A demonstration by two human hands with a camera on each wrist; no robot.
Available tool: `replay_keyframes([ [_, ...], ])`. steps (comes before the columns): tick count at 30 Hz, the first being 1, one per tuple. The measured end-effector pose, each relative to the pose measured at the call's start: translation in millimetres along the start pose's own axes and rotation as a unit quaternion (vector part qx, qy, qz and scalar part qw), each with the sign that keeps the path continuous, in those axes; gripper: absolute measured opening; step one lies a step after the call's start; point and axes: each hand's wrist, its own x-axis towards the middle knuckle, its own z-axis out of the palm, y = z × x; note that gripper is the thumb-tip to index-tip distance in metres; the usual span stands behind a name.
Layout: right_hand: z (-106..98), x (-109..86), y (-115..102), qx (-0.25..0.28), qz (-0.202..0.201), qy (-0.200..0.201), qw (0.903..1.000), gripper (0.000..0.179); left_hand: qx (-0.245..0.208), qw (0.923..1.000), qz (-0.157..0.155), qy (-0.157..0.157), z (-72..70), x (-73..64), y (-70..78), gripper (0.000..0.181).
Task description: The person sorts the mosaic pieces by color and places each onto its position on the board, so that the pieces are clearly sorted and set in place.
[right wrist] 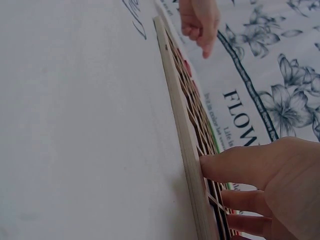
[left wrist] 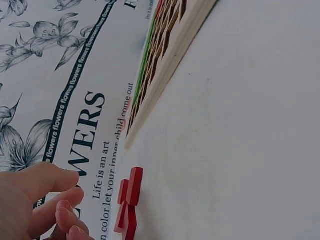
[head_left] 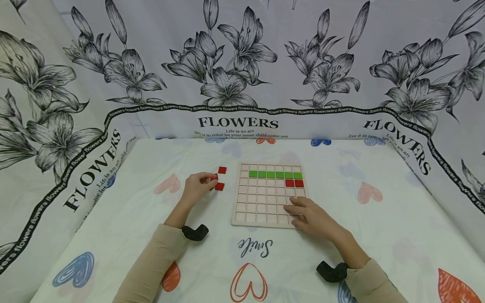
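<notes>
My left hand [head_left: 198, 185] reaches to several small red square tiles [head_left: 219, 186] left of the board, its fingers loosely bent. One red tile is partly hidden by the fingertips in the head view. In the left wrist view the red tiles [left wrist: 134, 186] lie just beyond the fingertips, and no tile shows between them. A wooden grid board [head_left: 261, 226] lies flat before me. My right hand [head_left: 312, 216] rests on its near right part with fingers spread, the thumb at the near rim in the right wrist view. On the board, several green tiles [head_left: 279, 174] form a row.
Two red tiles [head_left: 294, 183] sit in the board's right cells, below the green row. The white tablecloth [head_left: 212, 269] bears printed hearts and the word Smile. A curtain [head_left: 242, 90] with printed flowers rises behind the table. Black wrist mounts [head_left: 195, 232] are on both forearms.
</notes>
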Motion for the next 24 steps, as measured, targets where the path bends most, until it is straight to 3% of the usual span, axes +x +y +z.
replay_keyframes([
  [11,4,0.9,3,-0.006,-0.002,0.002,1.0,0.039,-0.001,0.9992,-0.04,0.003,0.0,0.0,-15.2,0.029],
  [24,2,0.5,3,-0.004,-0.006,0.003,1.0,0.038,0.029,0.9974,-0.066,0.002,-0.9,-2.0,-20.4,0.035],
])
